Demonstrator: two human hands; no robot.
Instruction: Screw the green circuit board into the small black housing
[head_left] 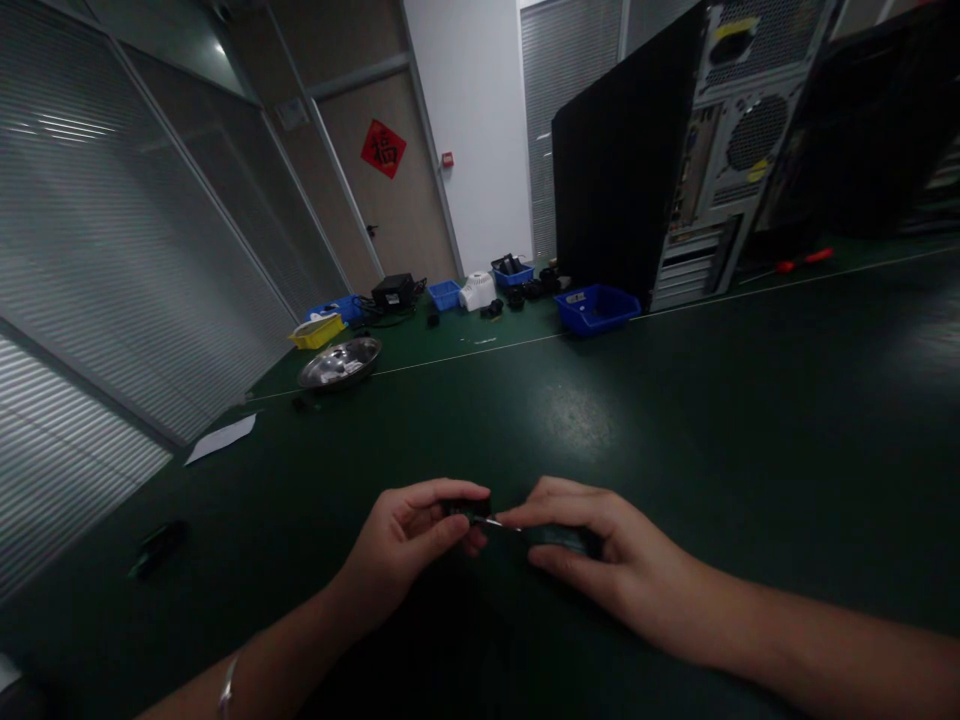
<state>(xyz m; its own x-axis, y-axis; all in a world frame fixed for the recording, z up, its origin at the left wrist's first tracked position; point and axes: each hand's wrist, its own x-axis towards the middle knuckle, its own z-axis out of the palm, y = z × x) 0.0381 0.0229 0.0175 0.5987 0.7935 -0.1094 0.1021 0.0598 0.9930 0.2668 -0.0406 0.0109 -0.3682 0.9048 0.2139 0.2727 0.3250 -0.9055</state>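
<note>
My left hand pinches a small dark part between thumb and fingers; its kind is too dim to make out. Closed around the dark handle of a screwdriver is my right hand, with the forefinger stretched along towards the thin metal shaft. The shaft points left and its tip meets the small part, or lies right beside it. Both hands are low over the dark green table, near the middle of the view.
A dark green-tinted object lies at left, with white paper beyond. Farther back stand a metal bowl, a yellow tray, a blue bin, a white device and a large computer case.
</note>
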